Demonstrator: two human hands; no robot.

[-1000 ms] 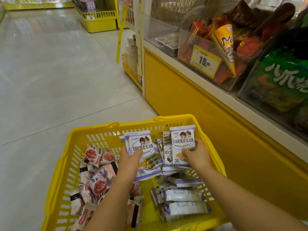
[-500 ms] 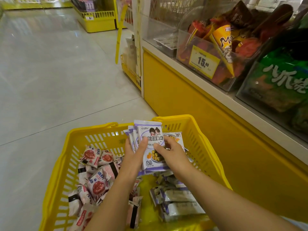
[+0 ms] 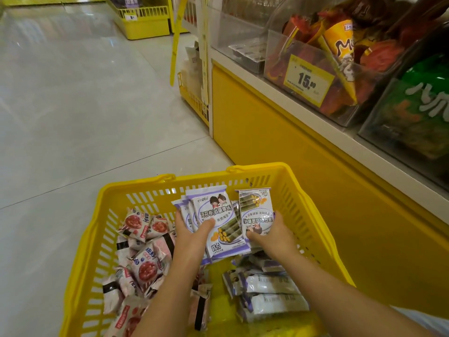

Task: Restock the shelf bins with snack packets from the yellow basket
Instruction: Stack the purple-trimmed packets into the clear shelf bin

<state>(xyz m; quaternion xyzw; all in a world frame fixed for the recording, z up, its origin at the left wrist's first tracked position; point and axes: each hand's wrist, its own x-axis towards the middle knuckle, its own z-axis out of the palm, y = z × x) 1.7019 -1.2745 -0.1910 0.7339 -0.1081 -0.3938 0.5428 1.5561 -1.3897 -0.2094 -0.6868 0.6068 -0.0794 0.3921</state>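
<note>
The yellow basket (image 3: 313, 215) stands on the floor below me, beside the shelf base. My left hand (image 3: 189, 235) grips a fanned stack of purple-and-white seaweed roll packets (image 3: 216, 215) above the basket. My right hand (image 3: 275, 235) holds one more purple packet (image 3: 255, 212), turned upside down, just right of the stack. Several purple packets (image 3: 269, 290) lie in the basket's right half. Pink-and-white packets (image 3: 143, 261) fill its left half. Clear shelf bins (image 3: 313, 76) sit on the white shelf at the upper right.
The yellow shelf base (image 3: 291, 147) runs along the right. One bin holds orange and red cone packets with a yellow price tag (image 3: 307, 79), another green packets (image 3: 418, 113). A low bin (image 3: 245, 52) lies farther back. Grey tiled floor (image 3: 73, 105) spreads left, with a yellow display (image 3: 143, 20) beyond.
My right hand left the stack after pressing a packet onto it and now holds another purple packet beside it. The left hand keeps its grip on the stack.
</note>
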